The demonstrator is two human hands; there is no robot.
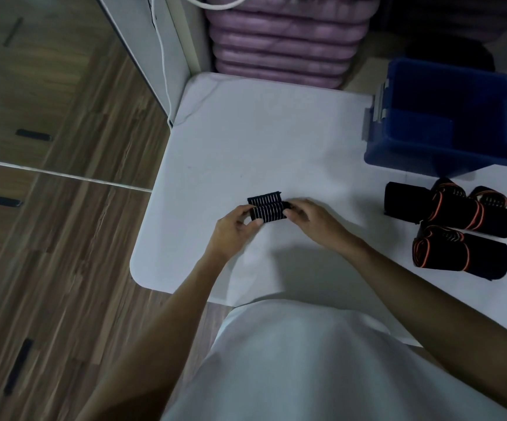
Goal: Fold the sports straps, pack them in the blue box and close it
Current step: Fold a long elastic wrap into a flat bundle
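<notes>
Black strap with white stripes (pixel 268 209) lies folded on white counter (pixel 246 141), near its front left part. Left hand (pixel 234 226) pinches strap's left end, fingers curled round it. Right hand (pixel 308 216) pinches right end, thumb on top. Blue box (pixel 442 117) stands open at counter's far right, well apart from hands. Three rolled black straps with orange edging (pixel 458 229) lie just in front of box, touching one another.
</notes>
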